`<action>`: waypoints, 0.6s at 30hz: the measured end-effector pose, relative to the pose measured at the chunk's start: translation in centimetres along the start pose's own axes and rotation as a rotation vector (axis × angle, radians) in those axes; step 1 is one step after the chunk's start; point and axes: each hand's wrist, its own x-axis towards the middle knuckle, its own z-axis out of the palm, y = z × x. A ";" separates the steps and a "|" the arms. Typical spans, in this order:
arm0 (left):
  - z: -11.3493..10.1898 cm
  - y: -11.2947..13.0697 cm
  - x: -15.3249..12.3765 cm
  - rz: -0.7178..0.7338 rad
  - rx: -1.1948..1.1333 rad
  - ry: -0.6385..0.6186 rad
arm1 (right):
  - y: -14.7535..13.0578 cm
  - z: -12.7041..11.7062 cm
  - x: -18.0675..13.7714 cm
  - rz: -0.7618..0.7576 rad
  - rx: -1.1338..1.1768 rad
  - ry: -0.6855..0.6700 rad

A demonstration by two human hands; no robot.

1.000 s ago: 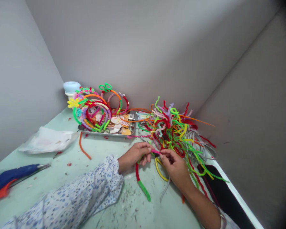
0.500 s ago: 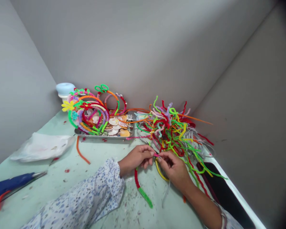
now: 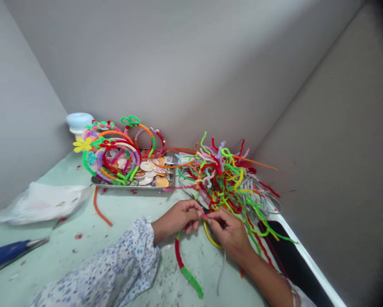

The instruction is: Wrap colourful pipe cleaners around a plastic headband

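Between the fingertips of both hands is a short bit of pink pipe cleaner [image 3: 204, 215]. My left hand [image 3: 182, 217] is closed, thumb and forefinger pinching its left side. From the right, my right hand [image 3: 229, 232] pinches the same bit, its fingers closed. A curved band wrapped in red and green pipe cleaner [image 3: 185, 268] hangs below my left hand, partly hidden by it. A yellow curved strip [image 3: 210, 236] runs beneath the fingers of my right hand. Just below that lies a thin grey wire [image 3: 221, 273].
A heap of coloured pipe cleaners [image 3: 226, 183] lies beyond my hands. Wrapped headbands [image 3: 135, 160] rest on a metal tray [image 3: 130, 186] of shells. A plastic bag [image 3: 44, 200], an orange strip [image 3: 101, 211] and a blue-handled tool [image 3: 9, 254] are leftward; a dark flat object [image 3: 294, 256] is rightward.
The view has turned slightly, so most things sit a little further left. Both hands stay pinched on the pink pipe cleaner, and the hanging red and green band shows slightly lower.
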 end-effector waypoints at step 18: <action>-0.4 -0.2 0.2 0.010 0.069 -0.040 | 0.0 0.8 -0.2 0.014 -0.002 0.034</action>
